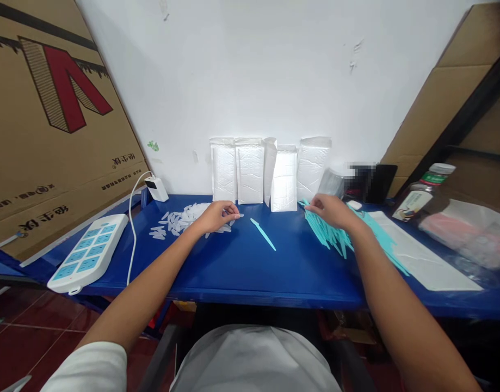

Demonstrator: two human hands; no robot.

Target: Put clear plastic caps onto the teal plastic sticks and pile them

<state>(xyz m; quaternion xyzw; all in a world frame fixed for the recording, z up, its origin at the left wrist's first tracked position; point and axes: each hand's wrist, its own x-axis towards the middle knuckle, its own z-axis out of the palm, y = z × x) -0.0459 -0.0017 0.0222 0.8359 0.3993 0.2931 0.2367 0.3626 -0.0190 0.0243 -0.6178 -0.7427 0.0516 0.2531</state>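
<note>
My left hand [217,215] rests on a pile of small clear plastic caps [176,222] on the blue table [241,267], its fingers curled in a pinch at the pile's right edge; what they hold is too small to name. Over at the right, my right hand [329,209] has its fingers closed on the top of a heap of teal plastic sticks [335,235]. One single teal stick [263,234] lies alone on the table between the two hands.
Several white bubble mailers [270,174] lean against the wall behind. A white power strip [88,251] lies at the left edge with a charger [155,188]. At the right lie a white sheet [421,256], a bottle [421,196] and plastic bags [470,228]. Cardboard boxes flank both sides.
</note>
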